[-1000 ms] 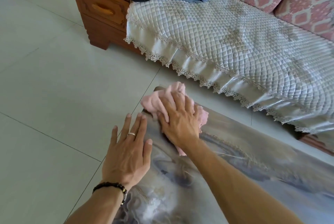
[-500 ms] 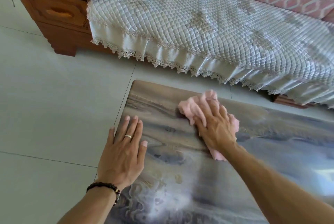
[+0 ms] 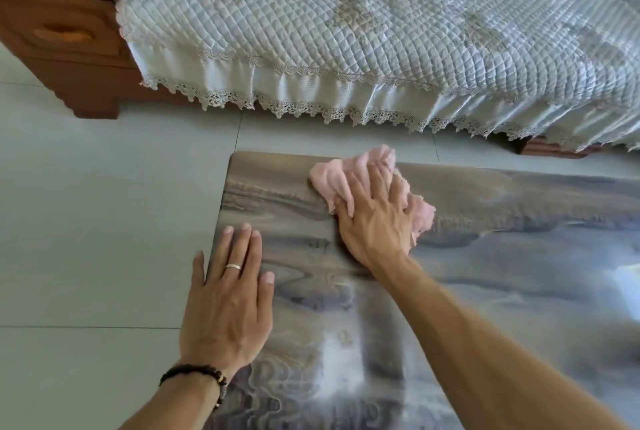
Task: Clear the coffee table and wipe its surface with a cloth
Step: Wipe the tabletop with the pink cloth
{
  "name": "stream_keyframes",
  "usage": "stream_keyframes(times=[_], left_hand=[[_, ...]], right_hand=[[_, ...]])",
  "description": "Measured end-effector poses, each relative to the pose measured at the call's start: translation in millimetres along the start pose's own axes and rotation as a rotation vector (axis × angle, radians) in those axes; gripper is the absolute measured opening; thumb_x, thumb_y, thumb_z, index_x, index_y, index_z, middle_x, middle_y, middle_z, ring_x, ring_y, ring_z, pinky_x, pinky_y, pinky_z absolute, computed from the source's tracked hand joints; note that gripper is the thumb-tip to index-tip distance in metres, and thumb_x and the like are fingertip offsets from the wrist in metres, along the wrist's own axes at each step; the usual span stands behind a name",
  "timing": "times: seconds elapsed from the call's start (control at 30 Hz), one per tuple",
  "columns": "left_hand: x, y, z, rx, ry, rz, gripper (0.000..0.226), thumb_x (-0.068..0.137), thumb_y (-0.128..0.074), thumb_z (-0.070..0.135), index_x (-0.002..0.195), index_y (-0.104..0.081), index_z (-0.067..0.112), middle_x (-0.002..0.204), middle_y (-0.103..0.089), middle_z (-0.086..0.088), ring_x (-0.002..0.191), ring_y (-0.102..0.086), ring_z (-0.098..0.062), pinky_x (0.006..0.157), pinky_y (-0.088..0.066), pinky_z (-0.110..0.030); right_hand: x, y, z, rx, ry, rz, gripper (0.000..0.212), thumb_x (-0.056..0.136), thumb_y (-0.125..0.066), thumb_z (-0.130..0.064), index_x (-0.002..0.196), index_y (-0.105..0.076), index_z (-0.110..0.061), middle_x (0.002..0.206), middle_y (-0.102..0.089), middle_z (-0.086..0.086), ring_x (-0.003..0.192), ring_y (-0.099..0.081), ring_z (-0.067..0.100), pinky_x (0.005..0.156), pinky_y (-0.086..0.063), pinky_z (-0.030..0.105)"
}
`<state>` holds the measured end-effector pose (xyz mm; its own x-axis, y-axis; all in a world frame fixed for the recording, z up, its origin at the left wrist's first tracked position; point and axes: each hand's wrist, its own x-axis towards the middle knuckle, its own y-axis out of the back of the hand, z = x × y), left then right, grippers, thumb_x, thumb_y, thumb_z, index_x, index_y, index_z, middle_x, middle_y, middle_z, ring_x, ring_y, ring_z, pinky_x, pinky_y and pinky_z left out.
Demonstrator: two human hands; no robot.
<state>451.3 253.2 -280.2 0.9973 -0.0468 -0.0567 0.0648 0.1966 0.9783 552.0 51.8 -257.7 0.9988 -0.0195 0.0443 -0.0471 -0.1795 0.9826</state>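
The coffee table (image 3: 502, 273) has a glossy top with a swirled grey and brown pattern and fills the lower right of the head view. A crumpled pink cloth (image 3: 337, 176) lies near its far left corner. My right hand (image 3: 374, 218) presses down on the cloth, fingers curled over it. My left hand (image 3: 228, 301) rests flat on the table's left edge, fingers spread, a ring on one finger and a dark bead bracelet at the wrist. Nothing else stands on the visible part of the top.
A sofa with a quilted white lace-trimmed cover (image 3: 363, 34) runs along the far side of the table, a narrow strip of floor between them. A wooden cabinet (image 3: 59, 48) stands at the upper left. Pale floor tiles (image 3: 86, 221) lie to the left.
My right hand has slid the pink cloth from the table's far left corner to the right along the far edge. My left hand stays flat at the left edge. The view has turned right.
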Motion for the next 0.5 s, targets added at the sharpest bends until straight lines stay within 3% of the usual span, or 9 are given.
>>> stream_keyframes(times=[0.07, 0.13, 0.2, 0.3, 0.33, 0.43, 0.5], left_hand=[[-1, 2, 1, 0.015, -0.012, -0.015, 0.061, 0.097, -0.014, 0.04, 0.147, -0.033, 0.009, 0.156, -0.026, -0.004, 0.146, -0.015, -0.022, 0.111, -0.024, -0.056], [-1, 2, 3, 0.02, -0.017, -0.022, 0.061, 0.096, -0.018, 0.039, 0.146, -0.035, 0.008, 0.155, -0.028, -0.006, 0.146, -0.017, -0.024, 0.11, -0.025, -0.059], [-3, 3, 3, 0.03, -0.013, -0.023, 0.061, 0.097, -0.017, 0.04, 0.147, -0.033, 0.008, 0.156, -0.026, -0.006, 0.146, -0.016, -0.025, 0.112, -0.022, -0.058], [-5, -1, 3, 0.03, -0.027, -0.013, 0.062, 0.097, -0.015, 0.041, 0.148, -0.028, 0.009, 0.157, -0.022, -0.006, 0.146, -0.014, -0.025, 0.114, -0.017, -0.056], [-5, -1, 2, 0.027, -0.03, -0.01, 0.062, 0.097, -0.014, 0.042, 0.148, -0.027, 0.008, 0.157, -0.022, -0.006, 0.146, -0.013, -0.025, 0.115, -0.015, -0.056], [-6, -2, 1, 0.018, -0.056, -0.008, 0.065, 0.097, -0.013, 0.043, 0.147, -0.031, 0.006, 0.156, -0.025, -0.009, 0.146, -0.015, -0.027, 0.115, -0.01, -0.055], [-6, 0, -1, -0.002, -0.087, -0.006, 0.068, 0.097, -0.008, 0.045, 0.145, -0.033, 0.003, 0.154, -0.028, -0.013, 0.145, -0.018, -0.03, 0.114, -0.01, -0.055]], right_hand=[[-47, 2, -8, -0.04, 0.318, -0.029, 0.048, 0.092, -0.033, -0.055, 0.135, -0.045, -0.04, 0.156, -0.03, 0.001, 0.14, -0.027, 0.036, 0.1, -0.029, 0.055], [-71, 9, 16, -0.026, 0.511, -0.1, 0.046, 0.093, -0.039, -0.052, 0.135, -0.05, -0.036, 0.153, -0.038, 0.003, 0.138, -0.035, 0.036, 0.098, -0.034, 0.055], [-53, 11, 37, -0.036, 0.435, -0.081, 0.052, 0.092, -0.039, -0.053, 0.14, -0.047, -0.035, 0.151, -0.039, 0.004, 0.134, -0.038, 0.035, 0.099, -0.035, 0.054], [-24, 4, 17, 0.019, -0.049, -0.011, 0.056, 0.09, -0.032, -0.056, 0.144, -0.026, -0.042, 0.156, -0.028, 0.003, 0.139, -0.027, 0.035, 0.104, -0.025, 0.054], [-30, -1, 1, 0.036, -0.109, 0.006, 0.052, 0.091, -0.035, -0.055, 0.141, -0.026, -0.042, 0.156, -0.028, 0.003, 0.14, -0.025, 0.036, 0.104, -0.024, 0.055], [-93, -4, -32, 0.046, 0.076, 0.049, 0.043, 0.094, -0.037, -0.053, 0.134, -0.042, -0.036, 0.154, -0.034, 0.003, 0.14, -0.029, 0.034, 0.102, -0.029, 0.054], [-135, 1, -22, 0.036, 0.227, -0.026, 0.047, 0.096, -0.036, -0.05, 0.139, -0.042, -0.032, 0.156, -0.032, 0.003, 0.142, -0.029, 0.031, 0.109, -0.029, 0.052]])
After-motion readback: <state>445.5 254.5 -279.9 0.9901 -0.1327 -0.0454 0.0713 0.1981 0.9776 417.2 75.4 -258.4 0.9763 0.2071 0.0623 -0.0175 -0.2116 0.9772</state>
